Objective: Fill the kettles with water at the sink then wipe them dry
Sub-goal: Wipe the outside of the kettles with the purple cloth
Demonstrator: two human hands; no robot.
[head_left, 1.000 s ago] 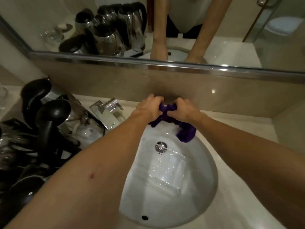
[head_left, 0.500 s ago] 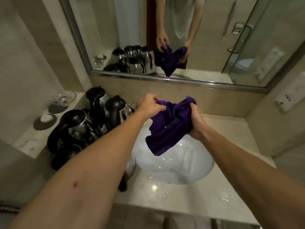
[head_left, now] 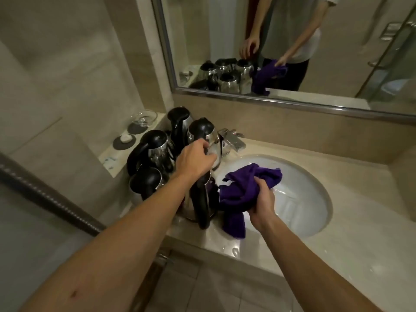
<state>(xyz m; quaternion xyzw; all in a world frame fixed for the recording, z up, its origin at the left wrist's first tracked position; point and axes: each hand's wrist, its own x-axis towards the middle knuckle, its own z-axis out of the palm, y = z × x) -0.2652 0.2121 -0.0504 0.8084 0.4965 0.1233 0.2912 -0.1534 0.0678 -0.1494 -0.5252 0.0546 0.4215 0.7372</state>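
Your left hand (head_left: 195,159) has let go of the purple cloth (head_left: 245,188) and now curls onto a kettle (head_left: 203,134) among 5 on the surface (head_left: 360,233). Your right hand (head_left: 263,202) alone grips the cloth over the sink (head_left: 310,199). Wiping likely comes next.

One head view only. We look forward and down from standing height, close over the sink (head_left: 315,176), tilted toward its left side. The mirror (head_left: 292,41) ahead gives us the same counter from the opposite side.
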